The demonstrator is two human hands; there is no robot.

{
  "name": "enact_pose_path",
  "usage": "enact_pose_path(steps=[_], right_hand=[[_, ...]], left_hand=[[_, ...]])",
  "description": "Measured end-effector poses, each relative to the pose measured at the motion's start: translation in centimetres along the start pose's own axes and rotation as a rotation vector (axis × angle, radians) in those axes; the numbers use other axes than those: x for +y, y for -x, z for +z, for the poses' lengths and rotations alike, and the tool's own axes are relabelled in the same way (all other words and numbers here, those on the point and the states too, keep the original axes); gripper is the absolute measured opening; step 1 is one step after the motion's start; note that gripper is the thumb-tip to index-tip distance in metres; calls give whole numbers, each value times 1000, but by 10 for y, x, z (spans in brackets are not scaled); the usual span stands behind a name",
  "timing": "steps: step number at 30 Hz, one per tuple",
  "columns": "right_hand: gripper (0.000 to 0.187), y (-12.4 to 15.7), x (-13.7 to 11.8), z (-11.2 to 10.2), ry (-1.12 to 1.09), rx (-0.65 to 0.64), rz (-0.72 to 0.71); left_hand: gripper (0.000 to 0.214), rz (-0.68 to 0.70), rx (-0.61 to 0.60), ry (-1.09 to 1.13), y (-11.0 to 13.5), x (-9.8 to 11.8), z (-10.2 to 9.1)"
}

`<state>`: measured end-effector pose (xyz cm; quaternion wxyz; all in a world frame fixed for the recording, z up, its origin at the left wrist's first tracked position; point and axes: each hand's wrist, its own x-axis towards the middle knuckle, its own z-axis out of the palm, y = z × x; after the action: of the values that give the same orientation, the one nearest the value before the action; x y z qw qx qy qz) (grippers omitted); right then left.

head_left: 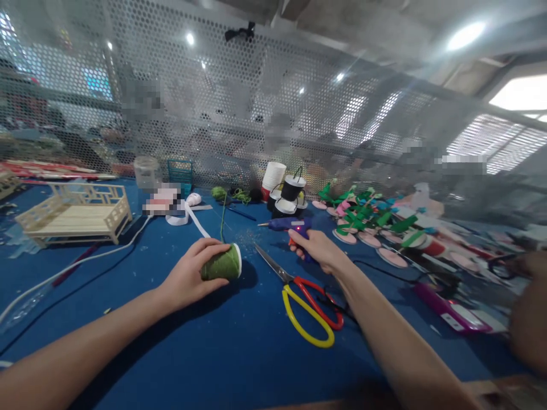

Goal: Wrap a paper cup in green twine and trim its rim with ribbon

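In my left hand point(191, 271) lies a small paper cup wrapped in green yarn point(223, 264), tipped on its side with its white rim to the right. A green strand runs from it up to a ball of green yarn point(219, 194) farther back. My right hand point(314, 247) grips a dark blue hot glue gun point(285, 224) with a small red light, its nozzle pointing left. Between and below the hands rest scissors point(310, 310) with one yellow and one red handle, blades towards the cup. A white ribbon point(197, 219) extends behind my left hand.
A small wooden bench model point(77, 213) stands at left, near a white cable point(85, 258). At the back are stacked paper cups point(274, 174) and black-wrapped cups point(293, 188). Green craft plants on pink discs point(368, 238) crowd the right, with a purple device point(450, 310) and another person's arm point(530, 313).
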<state>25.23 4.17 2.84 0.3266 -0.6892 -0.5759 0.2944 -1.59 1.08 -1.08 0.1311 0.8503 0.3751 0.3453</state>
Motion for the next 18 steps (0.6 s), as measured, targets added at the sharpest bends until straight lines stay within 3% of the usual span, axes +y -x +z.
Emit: enact_pose_path(steps=[6, 9, 11, 14, 17, 18], right_hand=[[32, -26, 16, 13, 221, 88, 47], [20, -22, 11, 15, 315, 163, -27], [16, -13, -1, 17, 329, 149, -106], [29, 6, -26, 28, 274, -28, -232], [45, 20, -45, 45, 47, -430, -339], [44, 24, -49, 51, -14, -495, -350]], left_hand=[[47, 80, 31, -37, 4, -3, 5], [47, 102, 54, -43, 5, -2, 5], [47, 131, 48, -46, 5, 0, 4], [49, 194, 3, -61, 6, 3, 5], [48, 244, -36, -89, 6, 5, 6], [48, 251, -37, -95, 6, 5, 6]])
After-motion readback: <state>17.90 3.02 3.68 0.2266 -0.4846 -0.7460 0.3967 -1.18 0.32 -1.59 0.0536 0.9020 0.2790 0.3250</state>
